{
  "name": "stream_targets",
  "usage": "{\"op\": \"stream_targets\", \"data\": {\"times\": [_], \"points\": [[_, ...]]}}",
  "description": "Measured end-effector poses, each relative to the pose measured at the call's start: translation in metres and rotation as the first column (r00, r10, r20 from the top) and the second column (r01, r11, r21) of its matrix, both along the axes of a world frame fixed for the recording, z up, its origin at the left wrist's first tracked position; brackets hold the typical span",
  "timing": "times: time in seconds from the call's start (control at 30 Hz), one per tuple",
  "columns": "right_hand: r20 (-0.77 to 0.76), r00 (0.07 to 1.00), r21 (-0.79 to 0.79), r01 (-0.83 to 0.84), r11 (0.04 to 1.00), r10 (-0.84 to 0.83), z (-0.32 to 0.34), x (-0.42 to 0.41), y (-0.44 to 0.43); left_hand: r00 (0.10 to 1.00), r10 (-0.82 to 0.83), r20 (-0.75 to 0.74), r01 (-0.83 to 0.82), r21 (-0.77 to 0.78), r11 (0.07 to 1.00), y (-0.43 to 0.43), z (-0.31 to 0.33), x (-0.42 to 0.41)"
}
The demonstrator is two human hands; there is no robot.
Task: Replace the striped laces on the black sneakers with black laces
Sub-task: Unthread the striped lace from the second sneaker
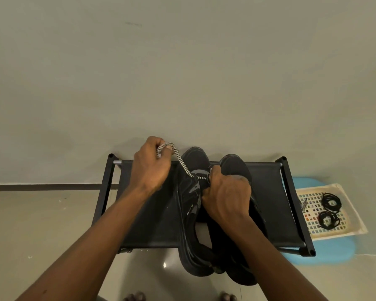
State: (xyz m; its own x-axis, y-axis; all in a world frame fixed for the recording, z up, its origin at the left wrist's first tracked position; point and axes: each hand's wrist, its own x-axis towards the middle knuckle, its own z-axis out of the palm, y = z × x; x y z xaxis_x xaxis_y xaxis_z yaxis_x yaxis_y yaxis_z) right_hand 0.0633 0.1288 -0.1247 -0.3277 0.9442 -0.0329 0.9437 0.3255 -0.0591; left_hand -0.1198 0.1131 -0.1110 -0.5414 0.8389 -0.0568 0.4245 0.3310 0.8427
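So the left hand [149,165] is pinching the free end of the striped lace [182,162] and holding it up and out to the far left. The lace is running taut back down into the eyelets of the left sneaker [190,205]. The right hand [225,193] is curling tight around that sneaker's upper by the eyelets, bracing it. I can't tell if it's also pinching some lace.

Both shoes are sitting side by side on the black rack [148,213], with the right sneaker [237,166] touching its mate.

Progress-wise I'd say this is early-to-middle. The lace is only crossing the farthest eyelets, so this shoe is looking nearly unlaced. Over on the right, the tray [354,224] is holding two coiled black laces [331,202], untouched. A bit of another striped lace [303,205] is lying at its left edge, so I'm guessing the other shoe is already stripped. Lacing in the black ones is all left to do.
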Motion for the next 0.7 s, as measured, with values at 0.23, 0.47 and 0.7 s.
{"op": "stream_targets", "data": {"times": [0.23,0.47,0.7], "points": [[0.035,0.999,-0.028,-0.008,1.000,0.009,0.000,0.002,0.003,0.950,-0.313,0.020,0.313,-0.126,0.941,-0.001,-0.001,0.008],[0.045,0.999,-0.046,0.014,0.999,-0.012,0.002,0.001,0.001,0.864,-0.442,-0.242,0.343,-0.361,0.868,-0.005,-0.007,0.013],[0.087,0.996,-0.041,0.024,0.999,-0.020,0.006,0.003,0.003,0.869,-0.362,-0.338,0.237,-0.356,0.904,-0.003,0.012,-0.003]]}}
